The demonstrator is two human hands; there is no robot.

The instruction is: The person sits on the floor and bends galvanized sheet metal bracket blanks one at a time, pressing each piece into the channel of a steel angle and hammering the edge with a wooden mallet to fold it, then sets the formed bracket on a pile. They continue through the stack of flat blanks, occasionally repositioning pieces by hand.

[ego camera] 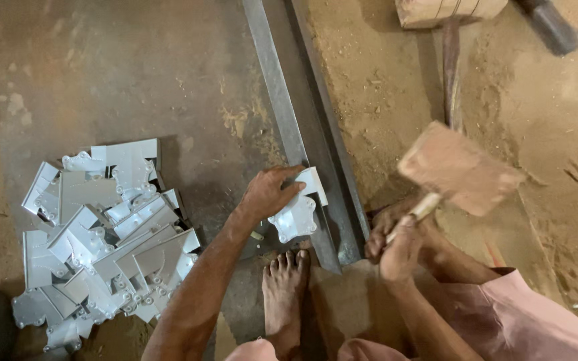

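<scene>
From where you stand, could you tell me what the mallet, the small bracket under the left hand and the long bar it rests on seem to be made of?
The mallet looks like bare wood: a matte reddish-brown block head on a pale handle. The small bracket seems to be thin sheet metal, silvery with a dull sheen and a scalloped edge. The long bar appears to be grey steel angle, smooth and faintly reflective, though dusty.

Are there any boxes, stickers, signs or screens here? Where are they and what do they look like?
Sack or package: top edge, right of the metal rail; tan, with dark lines, mostly cut off.
No stickers, signs or screens show.
</scene>
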